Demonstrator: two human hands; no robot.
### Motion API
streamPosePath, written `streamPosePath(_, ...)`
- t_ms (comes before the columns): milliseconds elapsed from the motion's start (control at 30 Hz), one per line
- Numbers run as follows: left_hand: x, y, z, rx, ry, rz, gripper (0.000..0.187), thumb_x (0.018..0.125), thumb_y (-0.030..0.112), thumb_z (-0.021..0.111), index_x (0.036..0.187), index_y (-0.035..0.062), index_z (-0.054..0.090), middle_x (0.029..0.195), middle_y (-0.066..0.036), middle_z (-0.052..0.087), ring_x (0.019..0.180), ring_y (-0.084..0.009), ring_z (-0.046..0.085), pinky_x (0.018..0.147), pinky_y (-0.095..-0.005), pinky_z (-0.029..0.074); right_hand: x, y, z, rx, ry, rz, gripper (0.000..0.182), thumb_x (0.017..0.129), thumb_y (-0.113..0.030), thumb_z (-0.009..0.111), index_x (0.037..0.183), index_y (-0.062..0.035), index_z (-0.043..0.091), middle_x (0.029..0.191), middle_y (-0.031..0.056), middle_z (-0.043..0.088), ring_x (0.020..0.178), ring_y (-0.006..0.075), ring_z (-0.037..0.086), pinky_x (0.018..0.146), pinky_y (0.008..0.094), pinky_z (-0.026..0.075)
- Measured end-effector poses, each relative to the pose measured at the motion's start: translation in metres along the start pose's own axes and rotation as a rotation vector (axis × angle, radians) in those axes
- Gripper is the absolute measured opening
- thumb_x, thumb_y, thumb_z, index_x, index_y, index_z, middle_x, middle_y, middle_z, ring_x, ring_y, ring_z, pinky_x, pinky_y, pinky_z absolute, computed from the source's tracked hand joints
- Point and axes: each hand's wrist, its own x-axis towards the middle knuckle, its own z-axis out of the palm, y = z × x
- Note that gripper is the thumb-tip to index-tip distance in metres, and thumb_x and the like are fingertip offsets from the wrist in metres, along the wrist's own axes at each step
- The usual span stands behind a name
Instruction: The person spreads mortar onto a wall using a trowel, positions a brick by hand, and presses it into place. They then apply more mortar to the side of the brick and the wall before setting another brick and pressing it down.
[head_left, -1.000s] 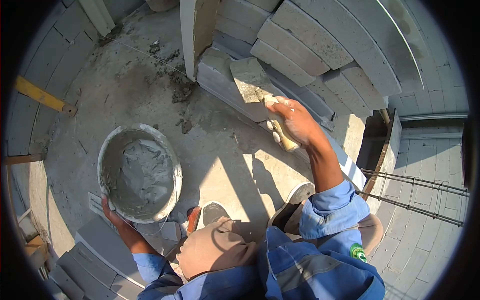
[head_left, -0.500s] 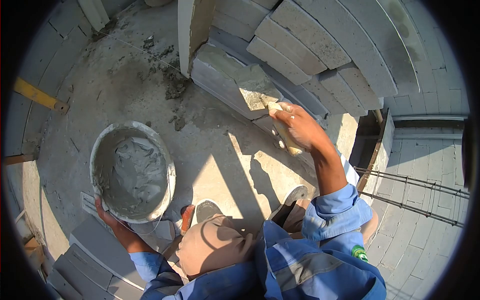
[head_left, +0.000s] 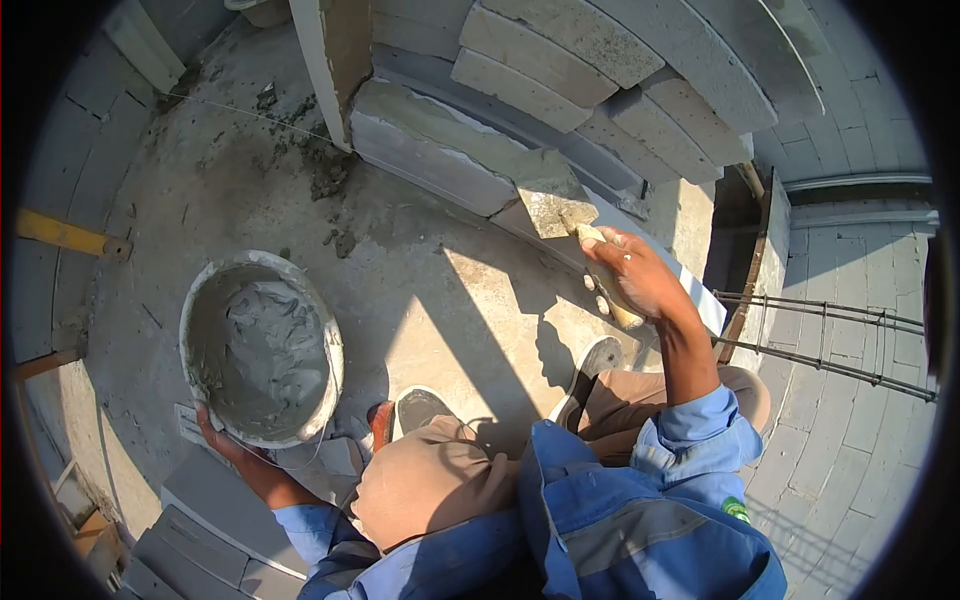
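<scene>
My right hand (head_left: 640,275) is wrapped round the wooden handle of a trowel (head_left: 555,195). The trowel's grey, mortar-smeared blade is at the right end of a low course of pale blocks (head_left: 430,155), overlapping its front edge. Grey mortar (head_left: 425,118) coats the top of that course in a thin layer. At lower left, my left hand (head_left: 232,445) grips the near rim of a round bucket (head_left: 334,355), partly hidden by its side. Wet grey mortar (head_left: 275,345) lies inside the bucket, churned and ridged.
Stacked pale blocks (head_left: 540,55) rise behind the low course. More blocks (head_left: 215,510) lie at lower left. Steel rebar (head_left: 820,345) juts in at right. A string (head_left: 240,112) runs along the floor side to a post (head_left: 325,70). Mortar clumps (head_left: 330,175) spot the floor.
My right hand and the trowel have moved right and toward me along the block course, leaving the mortar flatter there. My left hand stays at the bucket. The view has shifted slightly.
</scene>
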Motion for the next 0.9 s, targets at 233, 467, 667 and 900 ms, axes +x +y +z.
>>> streamPosePath(233,0.004,0.003,-0.004,0.024,0.012,-0.020,0.072,0.092,0.047,0.063,0.146,0.0015,0.050,0.148,-0.015,0.051,0.133,-0.0333,0.051,0.112,-0.0458,0.040,-0.020,0.047,-0.011,-0.028,0.114,-0.030,0.034,0.102,-0.031,0.056,0.115,-0.0001,0.060,0.087,0.0004,0.059,0.078,0.0088,0.055,0.070,0.0262,0.046)
streamPosePath(467,-0.016,0.009,0.011,0.134,0.008,0.046,0.073,0.094,0.048,0.060,0.147,-0.0003,0.049,0.148,-0.017,0.050,0.134,-0.0359,0.050,0.112,-0.0487,0.040,-0.034,0.093,-0.021,0.029,0.204,-0.089,0.038,0.099,-0.033,0.055,0.110,0.0035,0.060,0.094,0.0095,0.064,0.082,0.0180,0.055,0.079,0.0330,0.047)
streamPosePath(667,-0.021,0.013,0.017,0.182,-0.018,0.037,0.075,0.096,0.050,0.056,0.150,-0.0010,0.045,0.150,-0.020,0.048,0.136,-0.0387,0.049,0.111,-0.0520,0.042,-0.046,0.145,-0.012,0.360,0.300,-0.104,0.034,0.102,-0.029,0.056,0.122,-0.0021,0.058,0.085,0.0025,0.061,0.061,0.0098,0.057,0.049,0.0274,0.047)
streamPosePath(900,-0.021,0.012,0.016,0.203,-0.007,0.039,0.077,0.095,0.051,0.056,0.151,-0.0004,0.044,0.151,-0.020,0.047,0.136,-0.0388,0.050,0.111,-0.0515,0.043,-0.067,0.152,0.005,0.601,0.416,0.011,0.032,0.103,-0.029,0.056,0.121,-0.0027,0.058,0.079,0.0019,0.058,0.058,0.0095,0.056,0.048,0.0256,0.046)
